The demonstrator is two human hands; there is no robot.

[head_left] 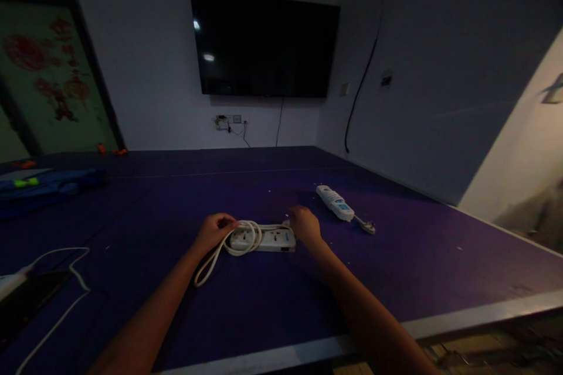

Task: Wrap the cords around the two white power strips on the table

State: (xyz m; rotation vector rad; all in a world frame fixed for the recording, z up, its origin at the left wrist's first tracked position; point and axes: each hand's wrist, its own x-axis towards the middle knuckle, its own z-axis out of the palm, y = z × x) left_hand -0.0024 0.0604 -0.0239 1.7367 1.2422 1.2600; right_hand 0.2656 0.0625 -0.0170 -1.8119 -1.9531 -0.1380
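A white power strip lies on the purple surface in front of me, its sockets facing up. Its pale cord loops around the left part of the strip, and one loose loop hangs out to the lower left. My left hand pinches the cord at the strip's left end. At the right end, my right hand is closed, with the cord running along the strip's far side into its fingers. Whether the plug is inside that hand is hidden.
A second power strip with its cord wrapped round it lies to the right, its plug trailing. A white cable and a dark flat object are at left. Blue cloth lies farther back. A television hangs on the wall.
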